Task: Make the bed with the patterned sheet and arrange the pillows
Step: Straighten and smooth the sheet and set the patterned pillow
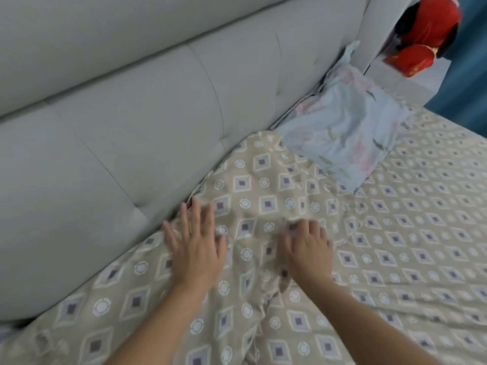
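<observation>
Rumpled beige patterned sheet [421,233] covers the bed, padded grey headboard [131,127] at 10 o'clock, floral pillow [350,127] at 1 o'clock, left hand [195,248] fingers splayed flat on the sheet, right hand [305,255] fingers too blurred to tell.

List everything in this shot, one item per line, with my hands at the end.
headboard: one, grey, padded, across the left and top
patterned sheet: one, beige with diamonds and circles, spread over the bed, rumpled near the headboard
floral pillow: one, pale blue with pink flowers, on the sheet against the headboard
red object: one, red, top right beyond the bed, too blurred to identify
left hand: one, flat on the sheet beside the headboard
right hand: one, on the rumpled sheet, fingers blurred
</observation>
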Demonstrator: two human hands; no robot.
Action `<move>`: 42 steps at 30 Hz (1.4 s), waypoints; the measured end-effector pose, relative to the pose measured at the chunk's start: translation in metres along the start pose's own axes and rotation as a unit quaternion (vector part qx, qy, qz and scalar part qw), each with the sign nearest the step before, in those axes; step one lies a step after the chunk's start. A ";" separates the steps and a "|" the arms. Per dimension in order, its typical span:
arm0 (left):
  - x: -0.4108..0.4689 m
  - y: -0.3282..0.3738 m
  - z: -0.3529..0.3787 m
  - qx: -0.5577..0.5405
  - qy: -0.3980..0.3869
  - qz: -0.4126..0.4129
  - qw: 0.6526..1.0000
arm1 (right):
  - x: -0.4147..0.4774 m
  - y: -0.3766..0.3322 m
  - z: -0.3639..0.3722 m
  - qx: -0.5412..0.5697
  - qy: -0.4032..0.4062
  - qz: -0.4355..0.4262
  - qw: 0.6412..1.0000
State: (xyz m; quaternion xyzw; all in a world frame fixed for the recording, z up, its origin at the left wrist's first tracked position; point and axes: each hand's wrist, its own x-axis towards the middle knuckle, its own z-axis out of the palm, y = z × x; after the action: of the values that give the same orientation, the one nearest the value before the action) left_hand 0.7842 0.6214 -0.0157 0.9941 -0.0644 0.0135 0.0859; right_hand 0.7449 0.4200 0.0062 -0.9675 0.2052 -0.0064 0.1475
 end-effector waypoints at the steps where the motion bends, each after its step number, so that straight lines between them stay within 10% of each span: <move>1: -0.008 0.006 0.000 0.007 0.011 0.010 1.000 | 0.016 -0.006 -0.003 -0.002 0.049 -0.056 0.997; 8: -0.015 -0.009 0.064 0.059 -0.065 -0.092 0.992 | 0.086 0.011 0.085 -0.173 -0.086 -0.246 0.950; 19: -0.077 -0.031 0.065 0.060 -0.009 -0.157 0.986 | 0.059 -0.005 0.090 -0.052 -0.042 -0.319 0.945; 22: -0.093 -0.037 0.065 0.089 -0.053 -0.148 0.984 | 0.035 0.011 0.107 -0.115 -0.069 -0.449 0.884; 31: -0.142 -0.067 0.054 0.073 0.090 -0.280 0.953 | 0.085 0.007 0.064 0.020 0.004 -0.193 0.981; 35: -0.115 -0.035 0.066 0.066 -0.030 -0.186 0.980 | 0.059 -0.001 0.098 -0.081 -0.045 -0.370 0.924; 42: -0.087 -0.036 0.065 0.091 -0.041 -0.148 0.984 | 0.067 -0.010 0.102 -0.112 -0.048 -0.382 0.916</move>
State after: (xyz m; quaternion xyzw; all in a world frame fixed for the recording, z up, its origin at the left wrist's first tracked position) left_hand 0.7037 0.6564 -0.0889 0.9961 0.0810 -0.0344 -0.0067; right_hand 0.8172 0.4305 -0.0917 -0.9816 -0.1880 0.0071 0.0339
